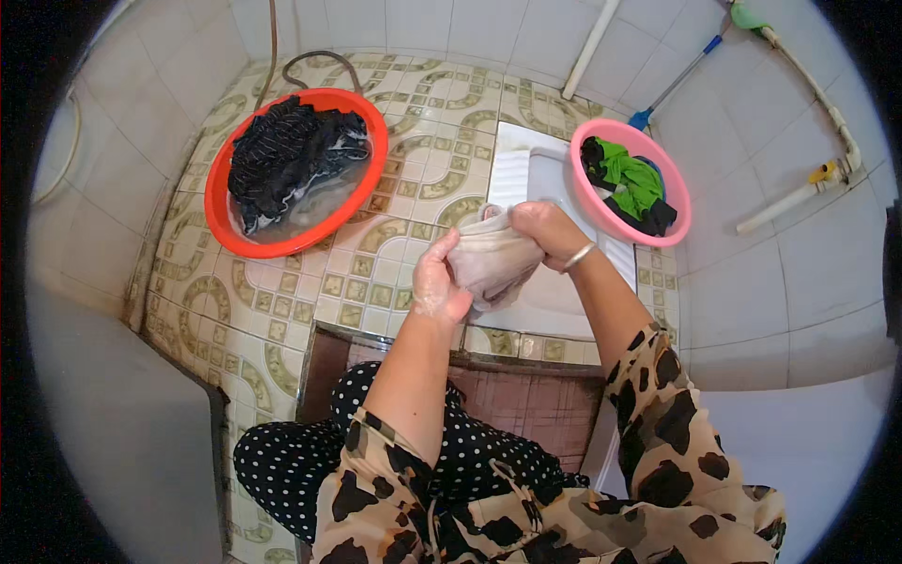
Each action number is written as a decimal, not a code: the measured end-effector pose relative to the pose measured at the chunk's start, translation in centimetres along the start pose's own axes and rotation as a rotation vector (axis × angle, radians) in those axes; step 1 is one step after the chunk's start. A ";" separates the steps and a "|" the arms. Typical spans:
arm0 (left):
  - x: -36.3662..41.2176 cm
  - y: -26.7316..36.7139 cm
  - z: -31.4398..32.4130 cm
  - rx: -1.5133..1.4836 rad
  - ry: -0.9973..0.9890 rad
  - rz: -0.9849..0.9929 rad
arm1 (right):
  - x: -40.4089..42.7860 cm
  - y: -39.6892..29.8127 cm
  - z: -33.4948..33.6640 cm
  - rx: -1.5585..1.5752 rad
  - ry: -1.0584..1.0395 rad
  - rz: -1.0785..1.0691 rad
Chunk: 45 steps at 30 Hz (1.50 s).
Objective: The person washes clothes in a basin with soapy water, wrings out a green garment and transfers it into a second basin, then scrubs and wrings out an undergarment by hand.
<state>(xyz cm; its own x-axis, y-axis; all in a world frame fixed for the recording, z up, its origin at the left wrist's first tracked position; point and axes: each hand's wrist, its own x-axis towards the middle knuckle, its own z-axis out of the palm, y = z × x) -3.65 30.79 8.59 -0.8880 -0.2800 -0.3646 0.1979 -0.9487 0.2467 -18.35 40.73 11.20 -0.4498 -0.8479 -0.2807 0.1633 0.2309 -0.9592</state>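
Note:
Between my two hands is a wet, pale pinkish-white cloth (pixel 497 261), bunched up in front of a white squat toilet (pixel 542 303). My left hand (pixel 440 282) grips its left side, with suds on the wrist. On the upper right side, my right hand (pixel 546 233) is closed on the same cloth, a pale bangle around that wrist. To the left on the tiled floor stands a red-orange basin (pixel 377 158) holding dark striped clothing (pixel 282 162) in soapy water (pixel 324 204). A pink basin (pixel 680 183) with green and black clothes (pixel 634 183) stands at the right edge of the toilet.
A brown hose (pixel 273 56) hangs behind the red-orange basin. At the right wall are a blue-handled brush (pixel 676 84) and a white pipe with a yellow-handled tap (pixel 823 171). A raised tile edge (pixel 535 363) drops to a reddish floor (pixel 528 405) before my knees.

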 end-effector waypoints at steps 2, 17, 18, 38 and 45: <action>1.2 -0.6 -0.8 0.019 0.015 0.053 | -0.5 1.1 -1.5 -0.026 -0.006 -0.035; 0.7 -3.7 0.6 0.071 0.126 -0.005 | 0.5 1.0 5.7 -1.306 0.359 -0.197; 0.3 -3.4 -0.1 0.104 0.150 0.024 | 0.0 1.4 7.0 -1.135 0.421 -0.339; 0.5 0.5 -1.3 0.219 -0.161 0.132 | -2.8 -0.3 -2.3 -0.049 -0.067 -0.024; -0.2 -0.1 0.7 0.290 -0.140 0.207 | -2.4 0.9 -3.3 -0.466 0.329 -0.258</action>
<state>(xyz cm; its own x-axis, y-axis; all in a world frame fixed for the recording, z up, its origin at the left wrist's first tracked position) -3.74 31.00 9.26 -0.8936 -0.4195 -0.1597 0.2707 -0.7875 0.5536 -19.97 44.57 10.91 -0.6823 -0.7301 0.0367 -0.3534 0.2855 -0.8908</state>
